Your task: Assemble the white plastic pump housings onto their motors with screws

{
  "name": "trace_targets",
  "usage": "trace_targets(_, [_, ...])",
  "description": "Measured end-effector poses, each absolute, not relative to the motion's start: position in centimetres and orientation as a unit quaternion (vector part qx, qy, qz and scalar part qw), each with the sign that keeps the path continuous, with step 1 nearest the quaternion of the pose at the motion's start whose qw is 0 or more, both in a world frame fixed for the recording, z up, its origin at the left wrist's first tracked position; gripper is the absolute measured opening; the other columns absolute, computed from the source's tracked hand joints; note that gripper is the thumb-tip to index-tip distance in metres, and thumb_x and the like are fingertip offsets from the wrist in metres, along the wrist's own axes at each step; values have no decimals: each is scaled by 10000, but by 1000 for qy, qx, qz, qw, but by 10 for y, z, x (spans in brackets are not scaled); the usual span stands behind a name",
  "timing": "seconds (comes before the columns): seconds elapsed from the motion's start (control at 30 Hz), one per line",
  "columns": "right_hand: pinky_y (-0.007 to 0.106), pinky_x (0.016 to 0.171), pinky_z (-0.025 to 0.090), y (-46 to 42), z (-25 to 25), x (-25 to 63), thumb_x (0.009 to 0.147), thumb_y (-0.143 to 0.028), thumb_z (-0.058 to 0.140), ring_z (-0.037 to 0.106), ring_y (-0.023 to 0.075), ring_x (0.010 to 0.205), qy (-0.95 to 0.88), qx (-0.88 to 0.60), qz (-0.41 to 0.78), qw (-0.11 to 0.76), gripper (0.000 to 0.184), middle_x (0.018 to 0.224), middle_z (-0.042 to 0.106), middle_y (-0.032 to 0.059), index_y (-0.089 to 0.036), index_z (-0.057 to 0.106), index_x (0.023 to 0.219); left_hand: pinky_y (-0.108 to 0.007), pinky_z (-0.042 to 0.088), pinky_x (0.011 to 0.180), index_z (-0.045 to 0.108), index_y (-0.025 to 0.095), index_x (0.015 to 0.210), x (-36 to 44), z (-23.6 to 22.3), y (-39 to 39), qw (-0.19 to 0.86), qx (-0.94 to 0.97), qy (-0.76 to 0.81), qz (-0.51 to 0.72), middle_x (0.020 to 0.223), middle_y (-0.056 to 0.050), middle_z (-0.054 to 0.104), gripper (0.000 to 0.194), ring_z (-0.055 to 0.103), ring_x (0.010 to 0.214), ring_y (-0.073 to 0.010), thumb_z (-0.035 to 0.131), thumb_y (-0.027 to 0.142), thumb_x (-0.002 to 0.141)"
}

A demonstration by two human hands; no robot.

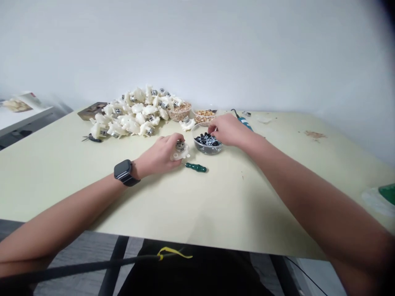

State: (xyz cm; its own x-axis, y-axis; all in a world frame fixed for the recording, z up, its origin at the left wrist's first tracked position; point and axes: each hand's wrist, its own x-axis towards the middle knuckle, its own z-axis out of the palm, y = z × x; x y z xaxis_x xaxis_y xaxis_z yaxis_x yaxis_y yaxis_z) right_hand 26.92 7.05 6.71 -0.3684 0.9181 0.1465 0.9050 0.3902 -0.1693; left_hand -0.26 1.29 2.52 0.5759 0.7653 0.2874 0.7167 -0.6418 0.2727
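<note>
My left hand point(162, 154), with a dark watch point(123, 169) on its wrist, is closed on a white plastic part point(179, 151) that has a round metal-looking piece in it. Over the rim of a clear round tub point(209, 150) reaches my right hand point(230, 128), fingertips pinched just above the contents. Black-headed metal pieces point(208, 139), which look like screws, fill the tub. Whether the right fingers grip one is hidden. A screwdriver with a green handle point(196, 167) lies on the table beside the left hand.
Behind the left hand is a heap of white plastic parts point(132, 117). Two tubs of small brownish pieces point(205, 114) stand at the back. Black-handled pliers point(92, 138) lie at left, a blue tool point(245, 122) behind the right hand. A dark cable point(92, 267) crosses below the table edge.
</note>
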Motion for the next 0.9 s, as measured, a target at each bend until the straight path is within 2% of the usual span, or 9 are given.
trace_targets(0.1, [307, 740, 451, 95, 60, 260, 842, 20, 671, 662, 201, 806, -829, -558, 25, 32, 337, 1019, 797, 104, -184, 851, 1041, -495, 540, 931, 470, 224, 1266, -4, 18, 20, 72, 878, 440, 177, 1160, -131, 736, 509, 694, 999, -309, 686, 439, 858])
trace_targets(0.2, [307, 738, 437, 105, 46, 253, 817, 28, 667, 658, 203, 795, -829, -559, 11, 18, 357, 989, 781, 106, -187, 838, 1044, -495, 530, 940, 465, 219, 1258, -6, 16, 22, 79, 872, 447, 184, 1160, -130, 736, 516, 690, 970, -295, 679, 468, 861])
trace_targets(0.3, [317, 716, 429, 107, 39, 252, 817, 9, 665, 650, 216, 772, -826, -564, 0, 9, 302, 952, 762, 119, -172, 814, 1005, -504, 520, 968, 474, 216, 1245, -6, 15, 22, 76, 870, 449, 187, 1159, -120, 738, 510, 685, 955, -283, 678, 491, 867])
trace_targets(0.57, [321, 669, 423, 97, 60, 257, 872, 9, 632, 599, 188, 736, -827, -561, 31, 30, 215, 879, 730, 87, -169, 753, 868, -451, 532, 863, 479, 212, 1243, -8, 12, 26, 102, 865, 451, 195, 1138, -122, 745, 520, 698, 949, -282, 718, 469, 859])
trace_targets(0.8, [318, 739, 476, 95, 75, 265, 932, -36, 645, 667, 203, 861, -818, -561, 117, 55, 228, 1043, 780, 92, -191, 800, 996, -450, 538, 887, 498, 197, 1267, -10, 7, 29, 101, 867, 443, 204, 1191, -140, 743, 542, 713, 990, -293, 727, 465, 855])
trace_targets(0.9, [320, 708, 462, 99, 68, 265, 885, -20, 700, 648, 203, 802, -824, -556, 102, 35, 209, 986, 760, 97, -194, 794, 951, -454, 535, 894, 502, 189, 1273, -11, 6, 30, 102, 868, 440, 207, 1192, -143, 741, 553, 718, 991, -298, 729, 465, 851])
